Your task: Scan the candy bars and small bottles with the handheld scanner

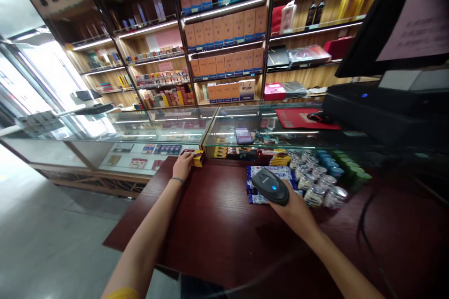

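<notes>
"Dark-red wood makes the counter (217, 229). What is nearest on it?"

"A loose cable (362, 224) curves along the right side. Just beyond, the right hand (297, 210) wraps round a black scanner (270, 186), its blue light lit. Most of the fingers are hidden beneath it."

"Where is the scanner, exactly?"

"Above the blue-and-white packets (257, 197), hiding part of them. Whether it touches them, one cannot tell. Clear jars (314, 195) stand just to their right."

"Any danger there?"

"Probably. A swing to the right could topple a jar, since they stand so close together. The cable might also snag on something if pulled."

"And the left hand (183, 166)?"

"It reaches farther, to the counter's far edge, its fingers on a small stack of yellow boxes (198, 159). Pinching or merely resting, one cannot tell. A careless push could tip the stack, because it sits so near the edge."

"Beyond that?"

"A glass display case (164, 126), then lit shelves (301, 74) bearing rows of orange boxes (224, 29)."
</notes>
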Demonstrator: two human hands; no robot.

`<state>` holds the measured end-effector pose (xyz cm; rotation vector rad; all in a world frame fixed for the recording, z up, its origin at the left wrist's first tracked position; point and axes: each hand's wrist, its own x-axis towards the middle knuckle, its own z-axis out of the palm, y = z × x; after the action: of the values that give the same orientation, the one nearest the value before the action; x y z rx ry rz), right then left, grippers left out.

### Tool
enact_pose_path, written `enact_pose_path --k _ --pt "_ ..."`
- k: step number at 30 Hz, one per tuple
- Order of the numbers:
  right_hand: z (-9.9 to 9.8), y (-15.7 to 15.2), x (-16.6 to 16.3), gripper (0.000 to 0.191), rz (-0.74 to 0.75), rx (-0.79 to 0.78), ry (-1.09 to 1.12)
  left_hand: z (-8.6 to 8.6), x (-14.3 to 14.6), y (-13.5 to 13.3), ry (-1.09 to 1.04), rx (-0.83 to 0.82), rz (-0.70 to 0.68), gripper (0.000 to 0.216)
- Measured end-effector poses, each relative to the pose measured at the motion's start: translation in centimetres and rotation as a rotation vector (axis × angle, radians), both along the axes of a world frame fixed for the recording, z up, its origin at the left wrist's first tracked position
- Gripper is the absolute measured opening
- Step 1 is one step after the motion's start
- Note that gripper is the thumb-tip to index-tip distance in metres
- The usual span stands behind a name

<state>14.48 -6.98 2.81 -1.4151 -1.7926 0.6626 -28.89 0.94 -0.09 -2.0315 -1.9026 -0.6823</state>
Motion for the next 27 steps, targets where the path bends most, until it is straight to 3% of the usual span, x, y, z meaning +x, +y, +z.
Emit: enact_pose_path --k 9,14,21,24,27 --pt "0.4 0.1 0.3 0.042 0.017 0.006 0.05 0.6 0.2 0.6 -0.014 -0.045 0.009 0.043" --pt "1.2 0.5 1.4 0.045 -0.034 0.055 0.096 1.1 2.1 1.2 -0.149 0.081 0.062 0.049" --pt "2.4 2.1 4.4 0.056 -0.194 0.158 0.155 3.7 11.1 1.6 -0.25 0.338 -0.112 0.048" --pt "2.9 2.4 5.5 0.057 -0.246 0.159 0.143 4.7 16.0 2.3 -0.229 0.319 -0.221 0.045" --pt "3.6 2.4 6.5 0.055 -0.272 0.187 0.159 4.6 20.4 3.4 -0.232 0.264 -0.321 0.045"
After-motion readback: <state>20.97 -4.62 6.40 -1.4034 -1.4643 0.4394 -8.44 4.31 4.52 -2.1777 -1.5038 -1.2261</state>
